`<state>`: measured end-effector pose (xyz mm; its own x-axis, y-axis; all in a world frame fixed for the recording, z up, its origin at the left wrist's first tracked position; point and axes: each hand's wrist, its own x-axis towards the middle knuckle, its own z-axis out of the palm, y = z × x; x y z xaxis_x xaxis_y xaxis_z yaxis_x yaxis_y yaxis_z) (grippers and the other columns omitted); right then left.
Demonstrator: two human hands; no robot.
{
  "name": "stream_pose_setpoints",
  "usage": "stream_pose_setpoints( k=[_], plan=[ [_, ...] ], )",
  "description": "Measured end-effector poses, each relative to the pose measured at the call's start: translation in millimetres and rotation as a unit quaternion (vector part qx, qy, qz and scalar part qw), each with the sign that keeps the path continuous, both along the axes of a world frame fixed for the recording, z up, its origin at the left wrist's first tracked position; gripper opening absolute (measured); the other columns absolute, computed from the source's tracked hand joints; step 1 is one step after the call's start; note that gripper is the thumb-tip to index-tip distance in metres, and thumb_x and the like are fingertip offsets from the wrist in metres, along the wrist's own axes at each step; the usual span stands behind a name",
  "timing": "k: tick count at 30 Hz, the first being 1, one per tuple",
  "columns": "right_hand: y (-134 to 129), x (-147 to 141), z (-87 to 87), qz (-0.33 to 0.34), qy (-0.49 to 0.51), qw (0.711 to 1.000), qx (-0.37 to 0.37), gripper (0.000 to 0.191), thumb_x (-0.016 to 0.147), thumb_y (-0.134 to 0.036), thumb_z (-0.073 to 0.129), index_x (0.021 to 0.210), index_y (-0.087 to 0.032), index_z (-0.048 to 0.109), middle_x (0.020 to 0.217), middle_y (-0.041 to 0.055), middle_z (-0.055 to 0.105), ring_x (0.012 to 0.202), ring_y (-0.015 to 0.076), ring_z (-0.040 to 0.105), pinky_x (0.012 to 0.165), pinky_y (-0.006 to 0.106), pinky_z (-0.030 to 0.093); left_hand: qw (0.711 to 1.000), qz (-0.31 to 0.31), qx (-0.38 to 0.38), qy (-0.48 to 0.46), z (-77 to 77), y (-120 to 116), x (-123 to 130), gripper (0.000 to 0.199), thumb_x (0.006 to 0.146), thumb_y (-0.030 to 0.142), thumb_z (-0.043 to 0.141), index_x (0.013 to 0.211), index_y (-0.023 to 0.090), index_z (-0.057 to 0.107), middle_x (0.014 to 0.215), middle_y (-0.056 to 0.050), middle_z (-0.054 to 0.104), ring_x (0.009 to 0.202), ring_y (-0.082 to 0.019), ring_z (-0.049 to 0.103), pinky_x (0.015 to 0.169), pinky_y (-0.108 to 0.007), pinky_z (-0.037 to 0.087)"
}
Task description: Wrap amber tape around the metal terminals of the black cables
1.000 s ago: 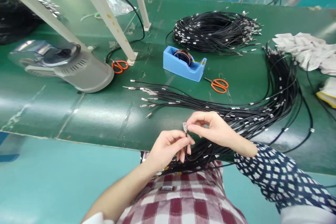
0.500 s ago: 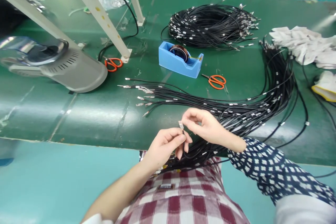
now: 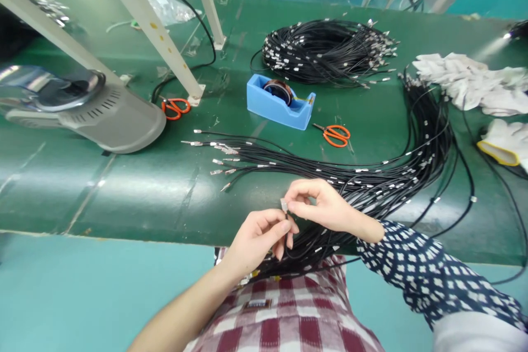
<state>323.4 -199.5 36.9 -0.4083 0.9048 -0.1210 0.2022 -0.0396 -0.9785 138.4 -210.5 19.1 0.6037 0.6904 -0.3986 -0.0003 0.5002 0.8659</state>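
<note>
My left hand (image 3: 264, 236) pinches a black cable just below its small silver-white end piece (image 3: 284, 205), which points up near the bench's front edge. The fingers of my right hand (image 3: 315, 203) are closed at that end piece, touching its right side; whether they grip it firmly is hard to see. Under both hands a bundle of black cables (image 3: 313, 245) hangs over the edge onto my lap. Behind them, more black cables (image 3: 284, 160) with white tags and metal ends lie along the green bench (image 3: 136, 187) and curve away to the right.
A coil of black cables (image 3: 325, 49) lies at the back. Nearer are a blue tape dispenser (image 3: 280, 107) and orange-handled scissors (image 3: 336, 136). Other orange scissors (image 3: 176, 109) lie by a grey machine (image 3: 115, 118) and white posts (image 3: 152, 27). White gloves (image 3: 474, 80) are at right.
The whole view has shifted slightly, with things appearing lower. My right fingers have closed in on the cable's end piece; my left hand keeps its pinch on the cable.
</note>
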Motion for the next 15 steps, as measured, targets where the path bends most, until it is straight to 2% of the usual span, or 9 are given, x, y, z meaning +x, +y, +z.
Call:
stream_pose_setpoints(
  k=[2, 4, 5, 6, 8, 10, 12, 15],
  plan=[
    [10, 7, -5.2, 0.022, -0.008, 1.0, 0.001, 0.016, 0.084, -0.028, 0.059, 0.078, -0.014, 0.065, 0.071, 0.0013, 0.064, 0.063, 0.0105, 0.056, 0.058, 0.021, 0.044, 1.0, 0.01, 0.004, 0.003, -1.9, 0, -1, 0.036, 0.084, 0.047, 0.065, 0.077, 0.012, 0.067, 0.06, -0.002, 0.062, 0.041, -0.007, 0.051, 0.043, -0.019, 0.038],
    [33, 21, -7.4, -0.014, -0.089, 0.995, 0.053, 0.015, 0.084, -0.026, 0.056, 0.079, -0.015, 0.065, 0.072, 0.0009, 0.066, 0.064, 0.0106, 0.057, 0.061, 0.021, 0.044, 1.0, 0.022, 0.002, 0.003, -4.0, 1, -2, 0.035, 0.083, 0.047, 0.066, 0.077, 0.012, 0.067, 0.061, -0.002, 0.062, 0.041, -0.007, 0.052, 0.043, -0.018, 0.038],
    [48, 32, -6.6, -0.053, -0.159, 0.982, 0.091, 0.016, 0.086, -0.025, 0.053, 0.082, -0.016, 0.065, 0.075, 0.0009, 0.068, 0.065, 0.0107, 0.058, 0.063, 0.021, 0.044, 1.0, 0.027, -0.001, 0.002, -5.0, 1, -2, 0.035, 0.083, 0.047, 0.067, 0.076, 0.012, 0.067, 0.061, -0.002, 0.063, 0.04, -0.007, 0.052, 0.042, -0.018, 0.039],
    [67, 43, -4.4, -0.113, -0.243, 0.955, 0.13, 0.02, 0.088, -0.028, 0.051, 0.082, -0.017, 0.066, 0.074, 0.0007, 0.068, 0.064, 0.011, 0.058, 0.062, 0.022, 0.043, 0.999, 0.032, -0.004, 0.0, -5.8, 1, -2, 0.035, 0.082, 0.047, 0.067, 0.076, 0.012, 0.067, 0.061, -0.002, 0.063, 0.04, -0.007, 0.052, 0.042, -0.018, 0.039],
    [107, 67, 3.4, -0.174, -0.297, 0.925, 0.158, 0.03, 0.093, -0.033, 0.044, 0.089, -0.015, 0.068, 0.086, 0.0063, 0.069, 0.072, 0.0143, 0.059, 0.067, 0.025, 0.043, 0.999, 0.041, -0.009, -0.004, -7.0, 1, 0, 0.035, 0.081, 0.047, 0.068, 0.076, 0.012, 0.068, 0.06, -0.002, 0.063, 0.041, -0.007, 0.052, 0.042, -0.018, 0.04],
    [145, 85, 12.9, -0.208, -0.337, 0.9, 0.181, 0.029, 0.09, -0.032, 0.049, 0.096, -0.013, 0.07, 0.101, 0.0111, 0.068, 0.085, 0.0182, 0.059, 0.076, 0.028, 0.043, 0.999, 0.048, -0.013, -0.005, -7.7, 0, 2, 0.035, 0.081, 0.047, 0.068, 0.076, 0.012, 0.068, 0.06, -0.002, 0.063, 0.041, -0.007, 0.051, 0.042, -0.018, 0.04],
    [176, 94, 21.2, -0.205, -0.368, 0.887, 0.189, 0.026, 0.087, -0.03, 0.054, 0.094, -0.013, 0.073, 0.105, 0.0122, 0.067, 0.092, 0.0201, 0.057, 0.081, 0.029, 0.041, 0.999, 0.05, -0.016, -0.003, -8.3, 0, 3, 0.036, 0.081, 0.047, 0.069, 0.076, 0.012, 0.067, 0.059, -0.002, 0.062, 0.04, -0.007, 0.051, 0.042, -0.018, 0.04],
    [204, 94, 29.6, -0.162, -0.4, 0.888, 0.16, 0.023, 0.082, -0.03, 0.06, 0.079, -0.014, 0.076, 0.092, 0.0103, 0.07, 0.083, 0.0189, 0.058, 0.077, 0.029, 0.041, 0.999, 0.052, -0.016, -0.004, -10.8, -1, 3, 0.036, 0.081, 0.048, 0.068, 0.076, 0.012, 0.068, 0.059, -0.002, 0.063, 0.04, -0.007, 0.051, 0.042, -0.018, 0.039]
  ],
)
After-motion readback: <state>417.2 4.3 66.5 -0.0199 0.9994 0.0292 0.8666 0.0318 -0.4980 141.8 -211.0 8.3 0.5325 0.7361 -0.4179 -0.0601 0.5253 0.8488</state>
